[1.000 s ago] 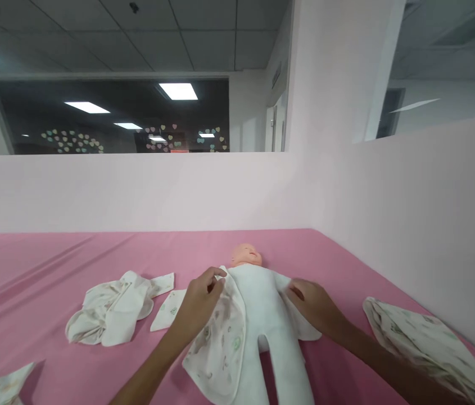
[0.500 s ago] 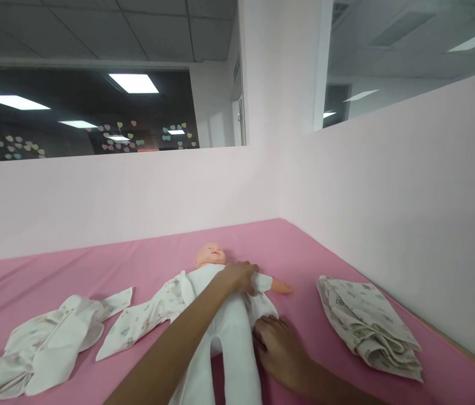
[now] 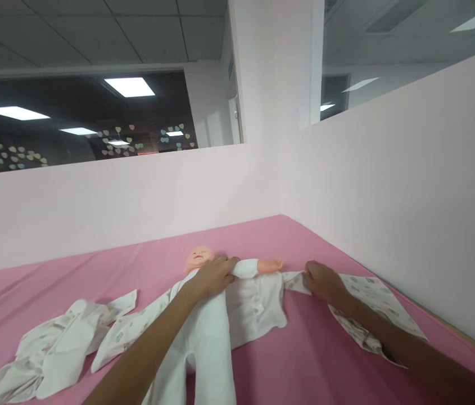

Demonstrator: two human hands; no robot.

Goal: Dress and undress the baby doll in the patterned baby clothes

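A baby doll [image 3: 212,332] with a white cloth body lies on its back on the pink sheet [image 3: 304,360], head towards the wall. My left hand [image 3: 214,275] is closed round the doll's upper arm at the shoulder. The doll's bare hand [image 3: 271,264] sticks out to the right. Under the doll lies an opened printed baby garment [image 3: 258,306]. My right hand [image 3: 324,281] pinches the end of the garment's right sleeve, stretched out to the right.
A folded printed cloth [image 3: 372,309] lies under my right forearm near the pink partition wall [image 3: 389,185]. A crumpled white garment [image 3: 55,351] lies at the left. The sheet's right edge runs along the wall.
My right hand has moved up and to the right, drawing the garment's sleeve outward. The garment's right front now lies spread beside the doll. My left hand stays at the doll's shoulder.
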